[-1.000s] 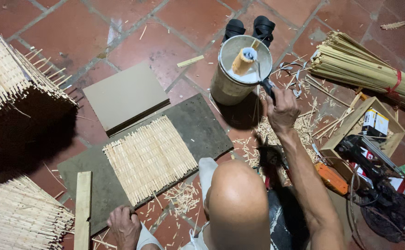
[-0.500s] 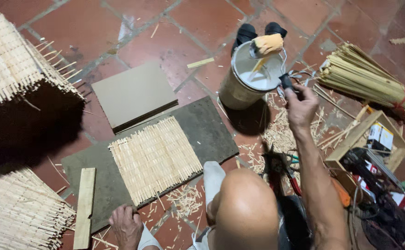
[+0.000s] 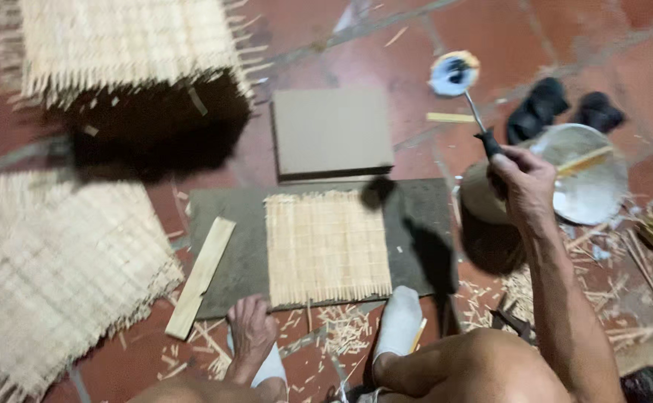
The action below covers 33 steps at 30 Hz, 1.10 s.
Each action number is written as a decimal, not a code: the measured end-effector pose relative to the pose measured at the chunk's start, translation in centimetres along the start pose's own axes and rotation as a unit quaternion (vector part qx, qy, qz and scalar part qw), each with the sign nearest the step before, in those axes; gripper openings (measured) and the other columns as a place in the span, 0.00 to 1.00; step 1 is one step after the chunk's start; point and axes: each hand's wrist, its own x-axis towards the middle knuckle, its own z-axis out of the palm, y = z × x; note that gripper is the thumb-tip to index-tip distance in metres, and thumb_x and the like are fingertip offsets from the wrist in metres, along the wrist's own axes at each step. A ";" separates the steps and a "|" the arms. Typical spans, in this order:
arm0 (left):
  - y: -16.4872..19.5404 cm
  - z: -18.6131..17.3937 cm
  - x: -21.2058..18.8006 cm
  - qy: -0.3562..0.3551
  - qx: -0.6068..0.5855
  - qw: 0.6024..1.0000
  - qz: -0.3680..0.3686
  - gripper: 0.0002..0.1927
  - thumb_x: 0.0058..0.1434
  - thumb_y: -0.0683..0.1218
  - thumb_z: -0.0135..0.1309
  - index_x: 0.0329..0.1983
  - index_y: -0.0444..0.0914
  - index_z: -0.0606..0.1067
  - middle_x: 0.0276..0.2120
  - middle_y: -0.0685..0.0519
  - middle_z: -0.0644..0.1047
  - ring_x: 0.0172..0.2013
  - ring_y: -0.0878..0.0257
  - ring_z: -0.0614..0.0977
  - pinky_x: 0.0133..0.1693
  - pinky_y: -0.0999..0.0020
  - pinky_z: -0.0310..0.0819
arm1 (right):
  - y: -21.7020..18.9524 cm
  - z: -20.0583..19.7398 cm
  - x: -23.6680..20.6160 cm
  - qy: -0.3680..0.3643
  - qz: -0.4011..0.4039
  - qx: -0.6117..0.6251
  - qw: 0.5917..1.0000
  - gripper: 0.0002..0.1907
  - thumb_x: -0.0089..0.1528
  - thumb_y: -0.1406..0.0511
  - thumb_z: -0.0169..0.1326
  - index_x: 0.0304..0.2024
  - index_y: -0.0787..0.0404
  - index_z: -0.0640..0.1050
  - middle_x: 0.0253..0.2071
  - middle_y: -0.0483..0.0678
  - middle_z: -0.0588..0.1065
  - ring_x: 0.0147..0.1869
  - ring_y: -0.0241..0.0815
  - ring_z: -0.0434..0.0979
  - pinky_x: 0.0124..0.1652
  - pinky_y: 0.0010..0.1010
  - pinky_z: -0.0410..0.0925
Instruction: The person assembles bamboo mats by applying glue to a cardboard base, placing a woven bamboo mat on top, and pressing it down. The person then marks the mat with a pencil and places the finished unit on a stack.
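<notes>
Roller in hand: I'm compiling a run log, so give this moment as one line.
right hand: lifts paint roller | left hand: on board edge | bamboo mat: flat on board

There are no packages, labels, signs or screens to see here
</notes>
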 end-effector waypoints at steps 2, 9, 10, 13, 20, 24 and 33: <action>-0.3 0.0 0.5 -0.011 0.001 1.000 -0.008 0.13 0.46 0.38 0.48 0.37 0.36 0.72 0.43 0.44 0.73 0.45 0.48 0.72 0.50 0.47 0.61 | 0.4 3.6 2.5 -0.071 -0.011 -0.095 0.993 0.15 0.66 0.67 0.61 0.52 0.70 0.80 0.33 0.47 0.75 0.30 0.34 0.72 0.29 0.24 0.64; -0.7 -0.3 0.9 0.000 -0.016 1.000 -0.017 0.12 0.47 0.39 0.49 0.36 0.37 0.72 0.44 0.44 0.73 0.47 0.47 0.73 0.50 0.48 0.62 | 2.6 14.8 9.9 -0.242 -0.126 -0.384 0.882 0.19 0.62 0.60 0.65 0.53 0.60 0.83 0.38 0.49 0.81 0.38 0.40 0.78 0.35 0.34 0.70; -0.7 -0.3 1.0 0.006 -0.022 1.000 -0.015 0.12 0.47 0.39 0.49 0.36 0.37 0.72 0.44 0.44 0.73 0.48 0.47 0.73 0.50 0.48 0.62 | 3.0 15.3 10.8 -0.237 -0.105 -0.430 0.865 0.19 0.62 0.58 0.65 0.54 0.57 0.83 0.36 0.50 0.81 0.36 0.41 0.78 0.35 0.35 0.69; -0.7 -0.5 1.1 0.012 -0.040 0.999 -0.032 0.13 0.45 0.37 0.49 0.36 0.36 0.72 0.45 0.44 0.74 0.47 0.47 0.73 0.51 0.48 0.62 | 4.0 13.5 12.8 -0.232 -0.095 -0.473 0.845 0.20 0.62 0.56 0.65 0.55 0.55 0.83 0.35 0.52 0.81 0.36 0.44 0.78 0.36 0.38 0.69; -1.0 -0.9 0.7 0.024 -0.079 0.996 -0.039 0.09 0.46 0.36 0.49 0.32 0.36 0.71 0.40 0.45 0.76 0.44 0.49 0.76 0.48 0.52 0.65 | 4.2 7.1 15.7 -0.225 -0.150 -0.595 0.757 0.24 0.61 0.53 0.65 0.57 0.54 0.82 0.39 0.52 0.82 0.38 0.49 0.82 0.37 0.42 0.71; -1.0 -0.5 0.5 0.026 -0.075 0.996 -0.045 0.09 0.45 0.36 0.50 0.31 0.36 0.72 0.39 0.46 0.76 0.43 0.49 0.76 0.46 0.52 0.65 | 5.1 13.3 16.2 -0.280 -0.176 -0.527 0.783 0.22 0.64 0.55 0.61 0.59 0.51 0.80 0.44 0.49 0.83 0.39 0.47 0.83 0.39 0.41 0.73; -0.8 -0.1 0.5 0.036 -0.065 0.995 -0.062 0.09 0.44 0.36 0.50 0.30 0.37 0.71 0.38 0.46 0.76 0.43 0.49 0.76 0.46 0.52 0.65 | 3.8 7.8 13.5 -0.214 -0.247 -0.616 0.717 0.22 0.60 0.55 0.65 0.56 0.51 0.82 0.45 0.53 0.81 0.45 0.56 0.81 0.41 0.44 0.73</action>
